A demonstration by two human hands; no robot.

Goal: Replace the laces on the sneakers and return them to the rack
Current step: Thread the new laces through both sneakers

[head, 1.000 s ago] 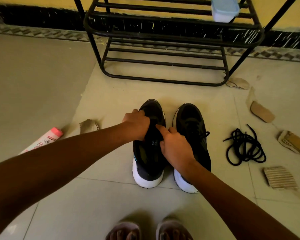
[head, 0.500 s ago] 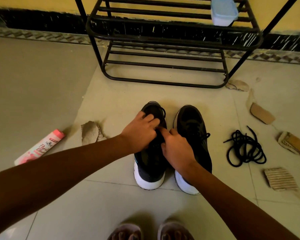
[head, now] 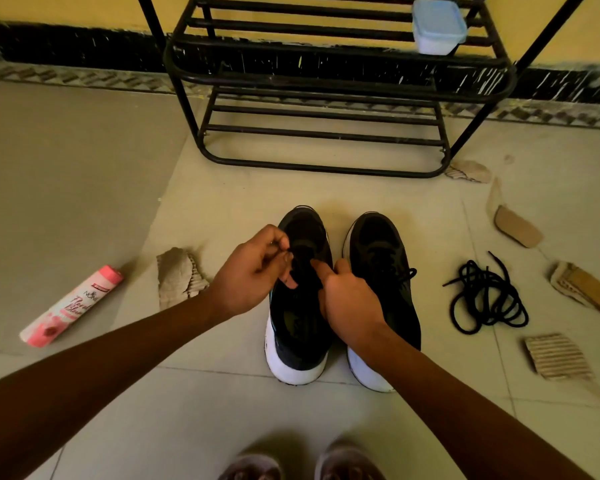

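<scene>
Both my hands work at the throat of the left sneaker [head: 297, 327], black on black and hard to read.

My left hand [head: 253, 275] has thumb and forefinger pinched together just above the tongue. Whether they nip a lace end or the shoe's edge I cannot tell. My right hand [head: 350, 299] curls over the inner side of the same shoe, hiding its middle and part of the right sneaker [head: 381, 251], which stands just beside it with its lace tied. The loose black lace [head: 485, 299] lies coiled on the tiles, well apart to my right. The shoe rack [head: 312, 88] stands beyond the toes, its top cut off, and my own feet [head: 302, 465] are cropped at the bottom edge.
</scene>
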